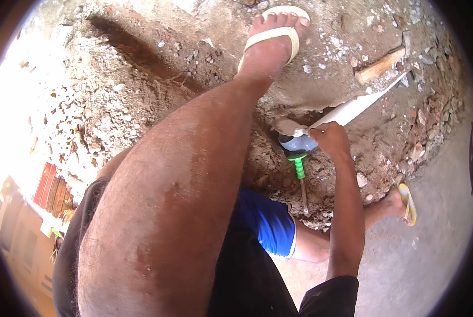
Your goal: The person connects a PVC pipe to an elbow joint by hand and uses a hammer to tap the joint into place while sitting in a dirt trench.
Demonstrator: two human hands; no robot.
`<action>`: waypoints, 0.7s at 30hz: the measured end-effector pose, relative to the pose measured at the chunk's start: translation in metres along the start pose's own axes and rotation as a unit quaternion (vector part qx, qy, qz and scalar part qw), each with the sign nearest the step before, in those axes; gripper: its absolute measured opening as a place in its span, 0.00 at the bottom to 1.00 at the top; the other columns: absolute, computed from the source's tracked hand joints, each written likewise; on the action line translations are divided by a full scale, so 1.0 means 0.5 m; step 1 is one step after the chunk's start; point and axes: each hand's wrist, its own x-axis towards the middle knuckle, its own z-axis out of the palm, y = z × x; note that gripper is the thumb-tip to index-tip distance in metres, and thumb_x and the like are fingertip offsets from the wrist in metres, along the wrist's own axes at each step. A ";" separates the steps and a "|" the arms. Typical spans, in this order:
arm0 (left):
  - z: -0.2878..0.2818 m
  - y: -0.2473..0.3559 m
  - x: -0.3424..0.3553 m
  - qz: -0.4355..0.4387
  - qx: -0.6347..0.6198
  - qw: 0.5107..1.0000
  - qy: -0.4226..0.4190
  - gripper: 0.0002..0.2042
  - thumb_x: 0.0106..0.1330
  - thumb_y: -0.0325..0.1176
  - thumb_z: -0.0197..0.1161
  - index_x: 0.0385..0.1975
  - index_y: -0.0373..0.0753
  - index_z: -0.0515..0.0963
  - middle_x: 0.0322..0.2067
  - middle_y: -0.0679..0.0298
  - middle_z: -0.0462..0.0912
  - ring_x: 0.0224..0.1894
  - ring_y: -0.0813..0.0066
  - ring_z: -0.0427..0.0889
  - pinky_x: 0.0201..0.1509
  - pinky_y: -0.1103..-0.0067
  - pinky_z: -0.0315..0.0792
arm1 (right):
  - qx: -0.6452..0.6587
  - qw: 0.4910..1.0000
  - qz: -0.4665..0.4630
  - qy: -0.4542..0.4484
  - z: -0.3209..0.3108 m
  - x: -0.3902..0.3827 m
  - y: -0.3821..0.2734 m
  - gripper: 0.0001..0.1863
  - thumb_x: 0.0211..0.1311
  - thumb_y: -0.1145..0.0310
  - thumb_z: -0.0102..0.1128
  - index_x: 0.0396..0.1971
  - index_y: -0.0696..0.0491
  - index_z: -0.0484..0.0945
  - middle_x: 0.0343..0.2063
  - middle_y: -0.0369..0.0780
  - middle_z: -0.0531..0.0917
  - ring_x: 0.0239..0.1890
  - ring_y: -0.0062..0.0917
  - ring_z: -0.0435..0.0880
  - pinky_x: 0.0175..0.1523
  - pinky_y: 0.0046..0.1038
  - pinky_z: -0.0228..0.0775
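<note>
My right hand (330, 138) is closed at the near end of a long white pipe (347, 112). Its fingertips are pinched together beside a dusty, pale brown piece (289, 127); what exactly they grip is too small to make out. Just below the fingers shows a bluish-grey rounded part (299, 143). A chisel (300, 168) with a green ribbed grip and hand guard lies under it, its metal shaft pointing toward me. My left hand is out of sight; a large bare leg (167, 195) fills the left and middle of the view.
A hammer (382, 65) with a wooden handle lies on the dirt beyond the pipe. Broken stones (109, 111) and rubble cover the ground. A foot in a pale flip-flop (272, 35) stands at the top, another flip-flop (407, 204) at right. Smooth grey floor (405, 259) lies lower right.
</note>
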 end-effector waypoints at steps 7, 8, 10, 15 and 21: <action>-0.028 -0.017 0.009 -0.026 -0.022 0.992 -0.118 0.22 0.68 0.32 0.56 0.63 0.48 0.65 0.59 0.59 0.73 0.61 0.60 0.73 0.61 0.57 0.65 | -0.171 0.980 -0.070 0.073 0.044 -0.004 -0.108 0.10 0.55 0.69 0.57 0.30 0.54 0.87 0.33 0.48 0.87 0.38 0.42 0.87 0.44 0.38 0.79; -0.028 -0.013 0.009 -0.014 -0.019 0.994 -0.108 0.23 0.67 0.33 0.57 0.63 0.47 0.64 0.59 0.59 0.73 0.61 0.59 0.73 0.62 0.56 0.65 | -0.189 0.976 -0.086 0.070 0.052 0.000 -0.118 0.10 0.55 0.70 0.57 0.30 0.54 0.87 0.33 0.47 0.87 0.38 0.41 0.87 0.43 0.38 0.79; -0.033 -0.012 0.004 -0.007 -0.019 0.995 -0.101 0.24 0.67 0.33 0.58 0.63 0.47 0.65 0.58 0.59 0.74 0.61 0.59 0.73 0.62 0.56 0.65 | -0.218 0.967 -0.104 0.079 0.083 0.020 -0.134 0.10 0.56 0.71 0.57 0.31 0.53 0.88 0.32 0.46 0.87 0.38 0.40 0.88 0.42 0.39 0.80; -0.008 -0.019 0.000 0.004 0.001 0.999 0.032 0.20 0.63 0.32 0.59 0.55 0.47 0.69 0.48 0.64 0.79 0.50 0.63 0.79 0.51 0.59 0.70 | -0.172 0.973 -0.135 0.080 0.167 0.066 -0.174 0.08 0.54 0.71 0.58 0.26 0.55 0.86 0.31 0.48 0.86 0.37 0.42 0.87 0.40 0.40 0.80; -0.018 -0.010 -0.009 0.013 -0.005 0.999 0.040 0.15 0.63 0.32 0.58 0.50 0.45 0.73 0.45 0.64 0.80 0.47 0.63 0.80 0.50 0.60 0.72 | -0.121 0.987 -0.072 0.081 0.135 0.076 -0.122 0.10 0.53 0.68 0.58 0.24 0.56 0.85 0.29 0.52 0.85 0.35 0.43 0.87 0.43 0.40 0.78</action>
